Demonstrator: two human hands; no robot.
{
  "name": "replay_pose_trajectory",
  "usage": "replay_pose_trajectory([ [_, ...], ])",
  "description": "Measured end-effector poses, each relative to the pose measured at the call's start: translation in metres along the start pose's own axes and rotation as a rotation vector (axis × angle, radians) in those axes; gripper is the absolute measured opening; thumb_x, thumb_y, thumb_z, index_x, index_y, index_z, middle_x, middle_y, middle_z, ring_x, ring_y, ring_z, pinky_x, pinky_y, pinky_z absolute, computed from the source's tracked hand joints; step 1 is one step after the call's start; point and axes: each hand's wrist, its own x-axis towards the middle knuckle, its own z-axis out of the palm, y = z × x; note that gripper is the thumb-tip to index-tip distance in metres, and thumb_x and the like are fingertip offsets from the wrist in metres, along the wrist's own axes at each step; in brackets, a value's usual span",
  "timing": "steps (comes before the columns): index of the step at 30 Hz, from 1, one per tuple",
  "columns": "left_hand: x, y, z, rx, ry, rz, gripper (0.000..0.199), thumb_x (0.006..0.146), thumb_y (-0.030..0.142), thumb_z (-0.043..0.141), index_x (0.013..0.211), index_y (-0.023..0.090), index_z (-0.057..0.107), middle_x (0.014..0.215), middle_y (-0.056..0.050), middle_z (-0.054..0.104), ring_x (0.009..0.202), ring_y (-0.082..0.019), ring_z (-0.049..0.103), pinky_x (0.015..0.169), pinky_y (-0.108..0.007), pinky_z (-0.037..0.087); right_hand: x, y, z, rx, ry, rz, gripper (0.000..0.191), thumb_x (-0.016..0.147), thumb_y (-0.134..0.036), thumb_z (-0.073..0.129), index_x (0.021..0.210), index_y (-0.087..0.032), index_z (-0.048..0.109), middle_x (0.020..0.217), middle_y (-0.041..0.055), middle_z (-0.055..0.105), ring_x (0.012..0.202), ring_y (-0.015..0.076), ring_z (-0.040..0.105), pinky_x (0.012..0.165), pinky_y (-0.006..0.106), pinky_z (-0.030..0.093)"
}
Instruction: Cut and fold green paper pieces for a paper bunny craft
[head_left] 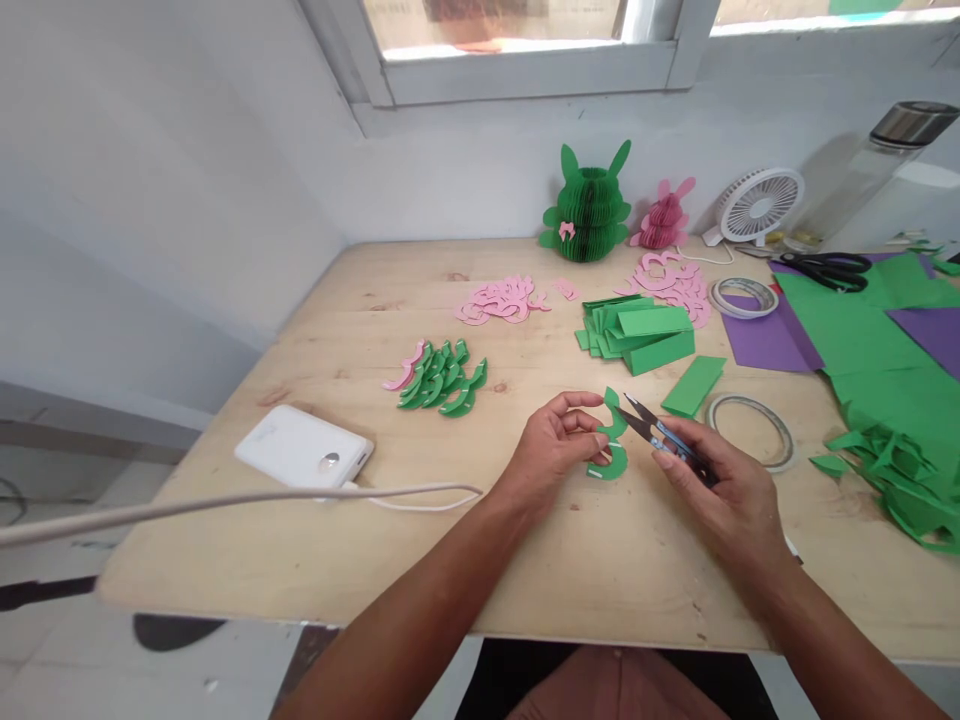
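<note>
My left hand pinches a curved green paper cutout just above the table; small white strips show on it. In my right hand is a pair of small thread snips, their dark blades parted and pointing at the cutout's upper part. Whether the blades touch the paper I cannot tell. To the left lies a pile of similar green cutouts with white strips, a few pink ones at its edge. Folded green paper pieces are stacked beyond my hands, and one folded piece lies nearer.
A white power bank with a cable sits at left. Pink cutouts, tape rolls, black scissors and green scraps lie about. Along the wall stand a green paper figure, a pink one, a fan and a bottle.
</note>
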Motion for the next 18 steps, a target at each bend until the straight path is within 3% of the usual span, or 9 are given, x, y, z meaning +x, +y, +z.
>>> replay_pose_trajectory([
  [5, 0.0012, -0.0015, -0.0020, 0.130, 0.020, 0.020, 0.039, 0.066, 0.021, 0.070, 0.102, 0.016, 0.056, 0.066, 0.004, 0.058, 0.053, -0.010, 0.058, 0.056, -0.022, 0.046, -0.0024, 0.0014, 0.0017, -0.061, -0.013, -0.109, 0.026, 0.088, -0.034, 0.056, 0.108, -0.019, 0.063, 0.094, 0.0065, 0.071, 0.074, 0.0164, 0.067, 0.060, 0.025, 0.053],
  [13, 0.0022, -0.0067, -0.0092, 0.677, 0.060, 0.172, 0.020, 0.072, 0.015, 0.056, 0.090, 0.019, 0.062, 0.068, 0.001, 0.062, 0.054, -0.011, 0.055, 0.052, -0.021, 0.041, -0.0050, 0.0080, 0.0046, -0.137, -0.020, -0.251, 0.028, 0.088, -0.026, 0.056, 0.115, -0.020, 0.058, 0.093, 0.0074, 0.070, 0.072, 0.0157, 0.065, 0.061, 0.026, 0.053],
  [18, 0.0006, 0.0017, -0.0081, 0.661, 0.191, 0.322, 0.015, 0.077, 0.019, 0.057, 0.089, 0.020, 0.066, 0.076, 0.000, 0.063, 0.058, -0.010, 0.053, 0.053, -0.021, 0.041, -0.0051, 0.0079, 0.0056, -0.204, -0.040, -0.305, 0.027, 0.089, -0.024, 0.052, 0.116, -0.019, 0.058, 0.082, 0.0045, 0.067, 0.066, 0.0143, 0.062, 0.058, 0.025, 0.049],
])
